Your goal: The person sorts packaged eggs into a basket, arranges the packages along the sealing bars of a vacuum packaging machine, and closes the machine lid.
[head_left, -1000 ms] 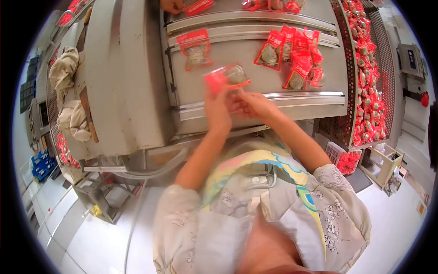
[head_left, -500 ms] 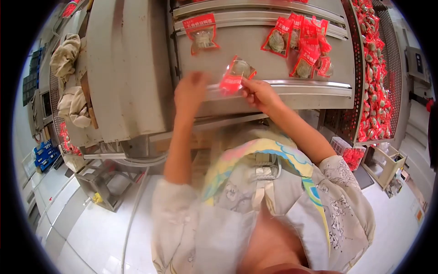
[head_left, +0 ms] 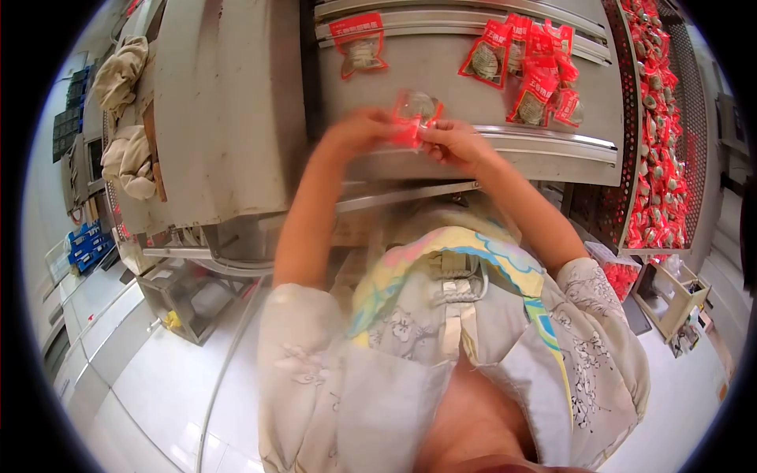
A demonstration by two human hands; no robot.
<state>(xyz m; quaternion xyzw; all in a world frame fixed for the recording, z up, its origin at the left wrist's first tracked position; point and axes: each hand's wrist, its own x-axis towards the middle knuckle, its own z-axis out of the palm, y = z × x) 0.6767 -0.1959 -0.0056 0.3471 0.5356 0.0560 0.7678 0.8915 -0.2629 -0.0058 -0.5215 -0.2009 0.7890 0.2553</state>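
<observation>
2 hands at 1 packet [head_left: 419, 110], over the surface's near edge.
The right hand [head_left: 459, 144] has its grip pinching the packet's near right side; the left hand [head_left: 364, 130] meets its left side, too blurred to tell its grip. Beyond, on the surface [head_left: 430, 67], a pile [head_left: 540, 75] lies to the right, a lone pouch [head_left: 362, 49] to the left.
</observation>
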